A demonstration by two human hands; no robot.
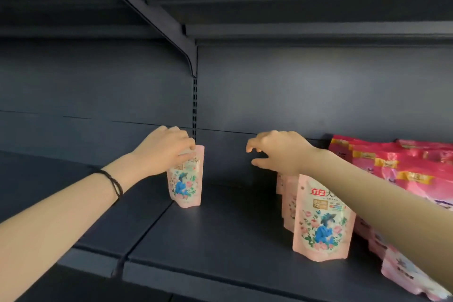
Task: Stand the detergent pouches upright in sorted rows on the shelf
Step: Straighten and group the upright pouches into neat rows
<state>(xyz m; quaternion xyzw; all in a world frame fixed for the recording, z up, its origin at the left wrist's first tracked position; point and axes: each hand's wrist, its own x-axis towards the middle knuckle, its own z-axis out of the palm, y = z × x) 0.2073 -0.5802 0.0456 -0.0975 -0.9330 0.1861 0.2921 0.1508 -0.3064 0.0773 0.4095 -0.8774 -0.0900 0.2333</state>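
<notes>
Left hand [169,148] gripping upright pink pouch [186,179] by its top, right hand [279,152] spread (holding nothing).

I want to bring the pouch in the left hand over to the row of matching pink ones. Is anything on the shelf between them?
Nothing visible. The shelf is bare between the pouch held by the left hand and the pink row. Only the right hand hovers above that gap, open, touching nothing.

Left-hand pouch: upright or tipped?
Upright. The pouch stands on its base on the shelf, with the left hand gripping its top edge.
</notes>
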